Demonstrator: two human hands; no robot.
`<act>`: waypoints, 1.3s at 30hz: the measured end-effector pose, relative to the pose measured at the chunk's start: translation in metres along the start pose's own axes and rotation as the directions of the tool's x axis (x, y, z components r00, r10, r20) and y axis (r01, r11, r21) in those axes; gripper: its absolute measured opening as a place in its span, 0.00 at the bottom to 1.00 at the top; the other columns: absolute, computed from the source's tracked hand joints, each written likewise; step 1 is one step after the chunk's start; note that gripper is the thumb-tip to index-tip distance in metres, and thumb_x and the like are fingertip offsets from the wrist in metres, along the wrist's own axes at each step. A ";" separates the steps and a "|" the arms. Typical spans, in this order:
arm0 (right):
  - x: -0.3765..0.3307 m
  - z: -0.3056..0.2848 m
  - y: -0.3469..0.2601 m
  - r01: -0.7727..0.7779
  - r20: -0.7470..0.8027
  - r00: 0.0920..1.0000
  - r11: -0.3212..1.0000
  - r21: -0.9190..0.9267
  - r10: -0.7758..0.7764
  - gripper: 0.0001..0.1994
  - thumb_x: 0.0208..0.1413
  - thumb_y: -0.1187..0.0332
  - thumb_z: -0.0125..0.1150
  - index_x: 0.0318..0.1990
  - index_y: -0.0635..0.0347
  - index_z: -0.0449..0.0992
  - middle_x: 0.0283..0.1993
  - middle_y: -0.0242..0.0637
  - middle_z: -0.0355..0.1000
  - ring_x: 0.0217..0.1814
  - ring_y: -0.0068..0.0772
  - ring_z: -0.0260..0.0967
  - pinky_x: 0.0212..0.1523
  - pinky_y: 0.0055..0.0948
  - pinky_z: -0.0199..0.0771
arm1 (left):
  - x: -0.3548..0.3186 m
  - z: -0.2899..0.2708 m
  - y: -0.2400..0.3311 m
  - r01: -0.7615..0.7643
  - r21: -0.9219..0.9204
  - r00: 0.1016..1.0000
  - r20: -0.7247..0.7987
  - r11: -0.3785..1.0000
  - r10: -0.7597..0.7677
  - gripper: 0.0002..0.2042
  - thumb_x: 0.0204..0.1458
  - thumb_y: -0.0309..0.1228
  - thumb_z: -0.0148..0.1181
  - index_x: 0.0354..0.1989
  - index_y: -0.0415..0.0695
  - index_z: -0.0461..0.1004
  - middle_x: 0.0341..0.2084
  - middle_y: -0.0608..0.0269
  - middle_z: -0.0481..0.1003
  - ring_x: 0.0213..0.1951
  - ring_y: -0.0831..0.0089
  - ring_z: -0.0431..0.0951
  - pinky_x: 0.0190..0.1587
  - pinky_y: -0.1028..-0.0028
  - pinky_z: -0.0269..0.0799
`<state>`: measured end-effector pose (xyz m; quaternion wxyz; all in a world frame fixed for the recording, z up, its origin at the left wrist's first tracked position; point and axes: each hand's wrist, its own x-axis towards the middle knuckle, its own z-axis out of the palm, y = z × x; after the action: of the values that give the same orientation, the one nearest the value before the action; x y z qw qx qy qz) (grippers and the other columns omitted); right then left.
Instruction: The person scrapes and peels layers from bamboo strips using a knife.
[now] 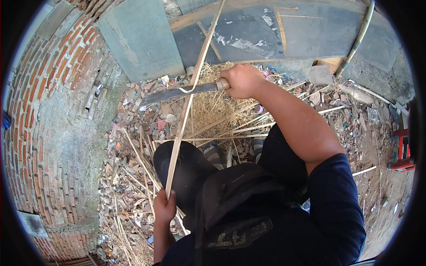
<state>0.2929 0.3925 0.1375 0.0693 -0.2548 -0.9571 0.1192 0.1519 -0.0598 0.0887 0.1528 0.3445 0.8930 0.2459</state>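
Note:
My left hand (pixel 164 207) is closed round the near end of a long, pale strip of split bamboo or wood (pixel 181 128). The strip slants up and away over my left knee toward the boards at the back. In my right hand (pixel 244 81) is the wooden handle of a machete (pixel 166 95), its long dark blade pointing left. The blade lies across the strip well beyond the knee. A thin curled shaving (pixel 186 90) stands up from the strip at the blade.
Below the blade lies a heap of pale shavings (pixel 213 106) on rubble-strewn ground. More strips (pixel 144 164) lie beside my left leg. A brick wall (pixel 49 133) rises on the left; grey boards (pixel 253 37) stand at the back. A red object (pixel 403 150) is at far right.

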 end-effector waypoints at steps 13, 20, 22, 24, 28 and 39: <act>-0.005 -0.006 -0.002 -0.008 0.039 0.999 1.000 0.026 0.007 0.14 0.47 0.64 0.62 0.43 0.55 0.80 0.43 0.45 0.80 0.50 0.49 0.78 0.51 0.47 0.79 | -0.003 0.001 0.006 -0.002 -0.001 1.000 -0.027 1.000 0.002 0.15 0.61 0.36 0.59 0.27 0.39 0.69 0.14 0.55 0.71 0.18 0.66 0.73 0.24 0.64 0.66; -0.007 -0.001 -0.007 0.060 0.047 0.997 0.998 0.005 -0.060 0.13 0.48 0.64 0.62 0.42 0.53 0.81 0.40 0.43 0.81 0.45 0.49 0.79 0.49 0.47 0.79 | -0.001 0.001 0.016 0.015 0.029 1.000 0.000 0.999 -0.016 0.16 0.64 0.35 0.55 0.26 0.40 0.63 0.15 0.58 0.66 0.20 0.70 0.66 0.25 0.65 0.61; -0.009 -0.004 -0.021 0.111 0.090 0.990 0.994 -0.005 -0.111 0.12 0.48 0.64 0.62 0.41 0.52 0.81 0.39 0.42 0.81 0.44 0.48 0.80 0.48 0.46 0.79 | -0.001 0.000 0.013 0.017 0.034 1.000 -0.010 0.999 -0.017 0.15 0.62 0.35 0.57 0.27 0.39 0.66 0.15 0.55 0.69 0.19 0.67 0.70 0.24 0.64 0.63; -0.011 -0.002 -0.034 0.161 0.133 0.978 0.987 -0.015 -0.158 0.12 0.47 0.64 0.63 0.40 0.52 0.81 0.38 0.41 0.81 0.43 0.47 0.80 0.47 0.46 0.80 | -0.001 -0.001 0.014 0.017 0.038 1.000 -0.018 0.999 -0.016 0.14 0.61 0.35 0.59 0.27 0.38 0.69 0.15 0.52 0.71 0.19 0.63 0.74 0.24 0.64 0.66; -0.007 0.002 -0.044 0.354 0.129 0.933 0.922 -0.154 -0.336 0.10 0.47 0.66 0.64 0.39 0.50 0.81 0.34 0.39 0.80 0.41 0.44 0.80 0.46 0.44 0.79 | -0.002 -0.001 0.007 0.024 0.021 1.000 -0.008 0.999 -0.024 0.14 0.61 0.35 0.59 0.28 0.38 0.69 0.15 0.51 0.71 0.19 0.61 0.74 0.24 0.63 0.66; 0.003 0.015 0.011 0.017 -0.048 0.999 0.999 0.040 -0.015 0.11 0.44 0.62 0.63 0.35 0.55 0.79 0.34 0.45 0.79 0.42 0.52 0.78 0.45 0.49 0.78 | 0.006 -0.006 0.004 -0.008 0.003 0.999 0.048 1.000 0.007 0.14 0.61 0.36 0.60 0.28 0.39 0.68 0.14 0.52 0.70 0.18 0.61 0.73 0.24 0.62 0.65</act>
<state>0.2929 0.4000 0.1203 0.0983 -0.2485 -0.9546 0.1319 0.1476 -0.0549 0.0953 0.1726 0.3539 0.8882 0.2367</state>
